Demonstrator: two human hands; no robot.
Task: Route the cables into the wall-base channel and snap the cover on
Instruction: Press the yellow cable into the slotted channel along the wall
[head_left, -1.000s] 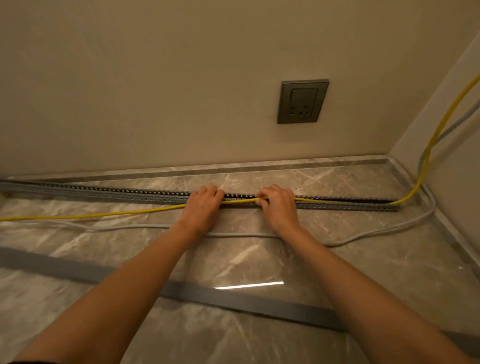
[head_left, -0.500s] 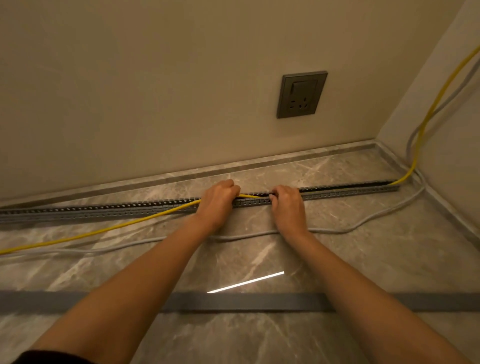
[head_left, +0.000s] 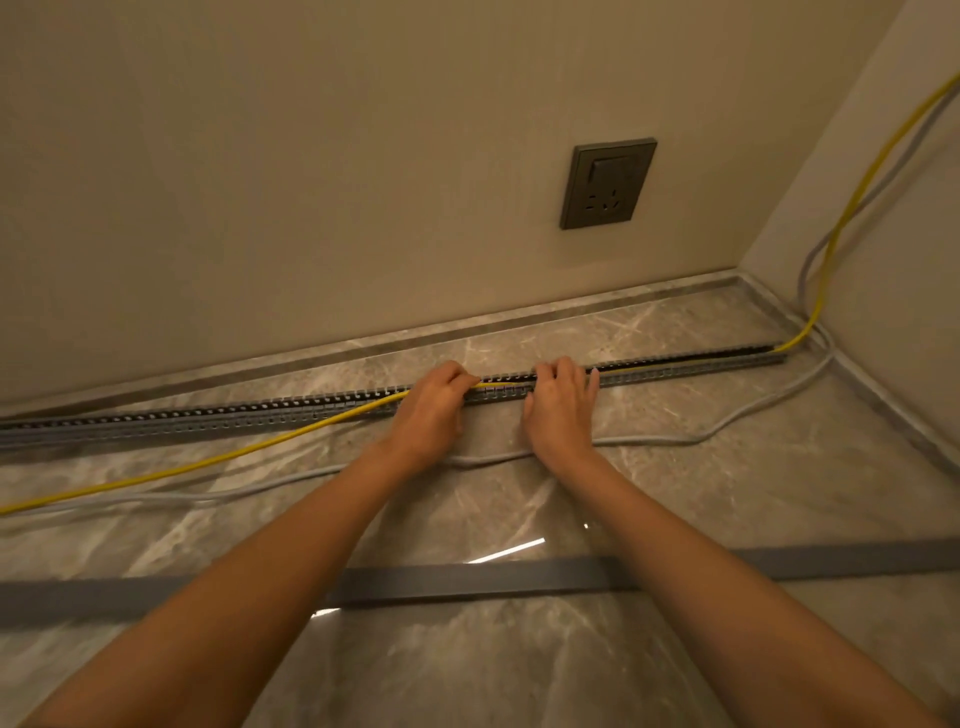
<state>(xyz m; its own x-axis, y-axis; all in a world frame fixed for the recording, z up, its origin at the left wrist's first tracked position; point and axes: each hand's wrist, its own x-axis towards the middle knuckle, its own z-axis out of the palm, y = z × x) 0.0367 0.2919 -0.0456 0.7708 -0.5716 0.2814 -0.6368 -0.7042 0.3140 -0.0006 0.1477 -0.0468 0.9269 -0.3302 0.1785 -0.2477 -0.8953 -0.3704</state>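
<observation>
Since half a second earlier, both hands had slid a little leftward along the slotted channel (head_left: 218, 415), and more of the yellow cable (head_left: 171, 470) lay seated to their right. Left of the left hand (head_left: 431, 410), that cable ran loose over the marble floor (head_left: 779, 493), rising to fingers pinched shut on it at the channel's lip. Between the hands it dipped into the slot. The right hand (head_left: 561, 410) lay pressed on the channel, fingers curled over its top; whether it gripped the cable could not be told. The grey cable (head_left: 727, 434) passed under both wrists, unrouted, and the cover strip (head_left: 467, 577) lay nearer the body, beneath the forearms. Feeding short lengths while the right hand pinned the seated part would probably stop it springing out. No writing was legible, even on the wall socket (head_left: 608, 183).
</observation>
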